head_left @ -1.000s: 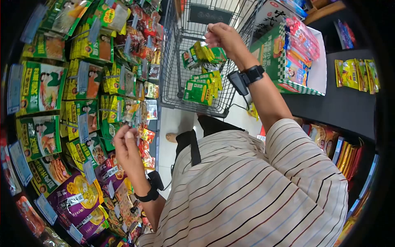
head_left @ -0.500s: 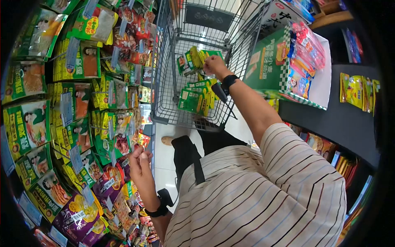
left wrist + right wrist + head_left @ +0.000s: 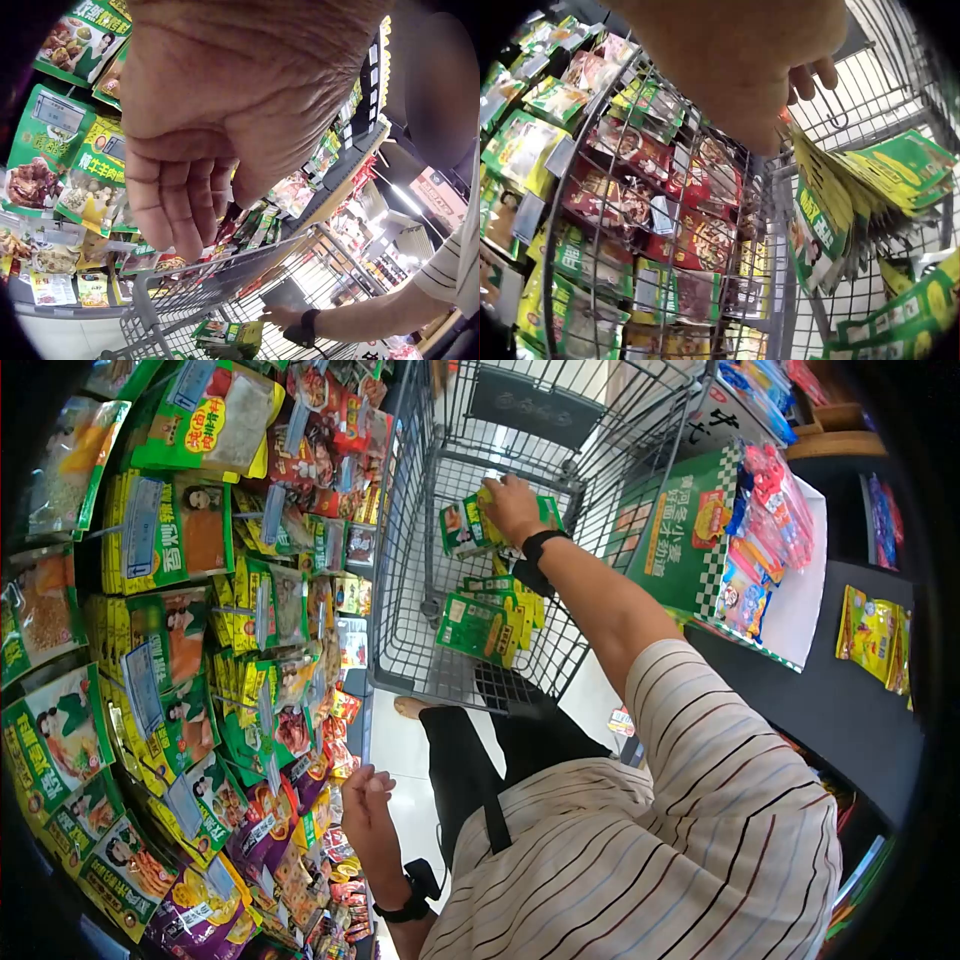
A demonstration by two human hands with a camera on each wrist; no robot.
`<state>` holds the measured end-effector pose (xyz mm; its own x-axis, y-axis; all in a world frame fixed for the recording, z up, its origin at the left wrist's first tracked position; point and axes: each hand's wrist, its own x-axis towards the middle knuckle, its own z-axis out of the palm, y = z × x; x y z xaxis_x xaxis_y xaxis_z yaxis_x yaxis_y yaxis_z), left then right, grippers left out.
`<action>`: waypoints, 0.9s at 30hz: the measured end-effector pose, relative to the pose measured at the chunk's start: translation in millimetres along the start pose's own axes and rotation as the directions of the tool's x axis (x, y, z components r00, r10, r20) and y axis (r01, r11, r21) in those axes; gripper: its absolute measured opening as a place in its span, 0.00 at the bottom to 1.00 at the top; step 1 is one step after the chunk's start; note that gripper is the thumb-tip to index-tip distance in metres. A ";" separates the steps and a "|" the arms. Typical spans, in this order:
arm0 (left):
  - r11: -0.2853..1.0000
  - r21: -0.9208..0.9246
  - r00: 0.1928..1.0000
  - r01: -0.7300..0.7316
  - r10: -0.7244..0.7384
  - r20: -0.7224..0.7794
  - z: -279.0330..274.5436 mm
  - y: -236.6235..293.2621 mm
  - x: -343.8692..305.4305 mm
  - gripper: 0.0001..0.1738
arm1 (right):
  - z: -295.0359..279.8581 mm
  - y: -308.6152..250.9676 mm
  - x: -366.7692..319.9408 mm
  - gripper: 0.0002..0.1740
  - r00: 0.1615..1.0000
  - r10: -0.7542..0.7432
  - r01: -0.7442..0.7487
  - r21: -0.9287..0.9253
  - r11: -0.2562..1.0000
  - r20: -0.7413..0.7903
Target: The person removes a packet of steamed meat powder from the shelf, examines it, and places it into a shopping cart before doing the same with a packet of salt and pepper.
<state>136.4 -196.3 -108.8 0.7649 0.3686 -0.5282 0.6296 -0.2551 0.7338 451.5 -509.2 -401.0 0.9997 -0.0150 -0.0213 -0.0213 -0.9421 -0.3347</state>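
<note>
My right hand (image 3: 512,510) reaches down into a wire shopping cart (image 3: 440,692). It grips the upper edge of a bunch of green-and-yellow seasoning packets (image 3: 463,528); in the right wrist view these packets (image 3: 821,214) fan out below the hand, and its thumb side meets their top corner. A second pile of similar packets (image 3: 478,625) lies nearer me on the cart floor. My left hand (image 3: 370,815) hangs beside the shelf with its fingers loosely bent, holding nothing. The left wrist view shows that hand (image 3: 180,180) before the hanging packets.
Hanging seasoning packets (image 3: 170,530) with price tags fill the shelf at left. Purple packets (image 3: 205,905) hang lower down. To the right of the cart stands a green carton (image 3: 680,530) of colourful snack bags, by a dark shelf (image 3: 770,670) with yellow packets (image 3: 868,625).
My right hand has come down from above the cart onto the packet bunch. My left hand has moved toward my body, away from the shelf packets. The head view has shifted slightly.
</note>
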 end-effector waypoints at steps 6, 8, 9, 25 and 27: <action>0.993 0.045 0.994 0.109 -0.109 -0.009 1.3 -15.9 10.4 0.16 | 30.0 5.4 31.6 0.16 0.984 -0.010 0.068 -0.317 0.946 0.180; 0.989 0.053 0.990 0.140 -0.139 -0.005 3.0 -20.4 15.2 0.16 | 33.5 5.7 35.7 0.15 0.974 -0.007 0.094 -0.376 0.922 0.225; 0.988 0.050 0.990 0.144 -0.145 -0.001 3.4 -23.4 17.4 0.16 | 37.8 7.7 38.0 0.15 0.976 -0.021 0.106 -0.387 0.916 0.218; 0.986 0.003 0.985 0.169 -0.169 -0.014 4.0 -30.6 26.5 0.13 | 37.3 6.7 42.2 0.16 0.975 -0.077 0.133 -0.267 0.954 0.210; 0.987 0.042 0.988 0.154 -0.155 0.009 4.1 -31.2 25.4 0.15 | 39.0 6.4 42.0 0.15 0.983 -0.088 0.126 -0.240 0.963 0.164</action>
<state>136.7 -182.7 -146.8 0.6594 0.3957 -0.6392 0.7453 -0.2327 0.6248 492.8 -502.8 -440.7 0.9816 0.1232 -0.1458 0.1094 -0.9891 -0.0990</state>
